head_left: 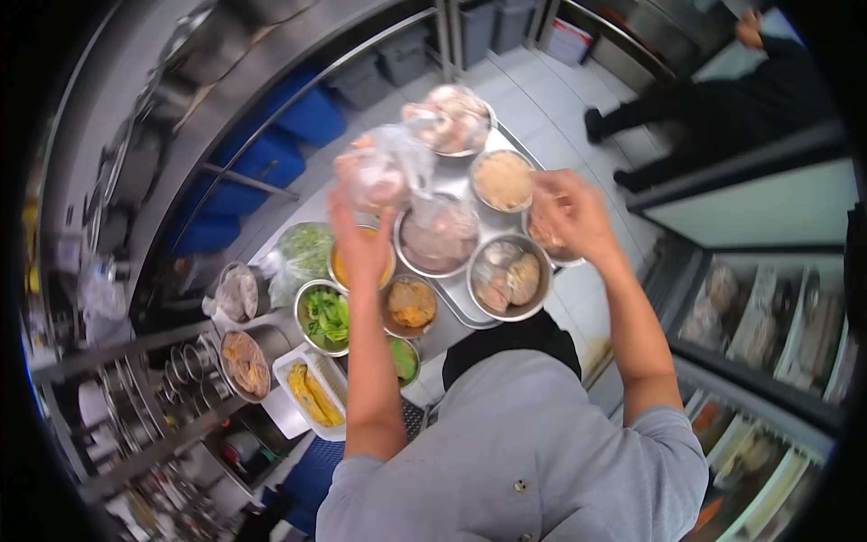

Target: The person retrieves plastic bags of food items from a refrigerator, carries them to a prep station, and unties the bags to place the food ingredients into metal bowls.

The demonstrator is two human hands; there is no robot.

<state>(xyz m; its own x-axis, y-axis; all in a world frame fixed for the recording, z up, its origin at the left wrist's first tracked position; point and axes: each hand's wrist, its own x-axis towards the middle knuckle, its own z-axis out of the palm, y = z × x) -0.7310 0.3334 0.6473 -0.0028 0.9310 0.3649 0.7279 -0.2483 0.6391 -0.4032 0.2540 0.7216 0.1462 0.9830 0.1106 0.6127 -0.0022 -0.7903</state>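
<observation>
My left hand [361,244] is closed on a clear plastic bag of pinkish meat [379,176], held up over the metal bowls. Fingers curled, my right hand [578,217] is over a bowl of reddish meat [545,237], partly covering it; what the fingertips pinch is hidden. Close by stand a bowl of pale minced food [503,180], a bowl of greyish meat [440,237] and a bowl with pale meat pieces [510,278]. Behind the bag is a heaped bowl of raw meat [456,117], blurred. A bowl of yellow food [384,262] sits partly behind my left hand.
A metal tray [470,312] lies under some bowls. Left are a bowl of green vegetables [325,316], bagged greens [305,248] and a white container of yellow food [312,396]. An open refrigerator drawer [759,316] is at right. Another person [713,113] stands beyond.
</observation>
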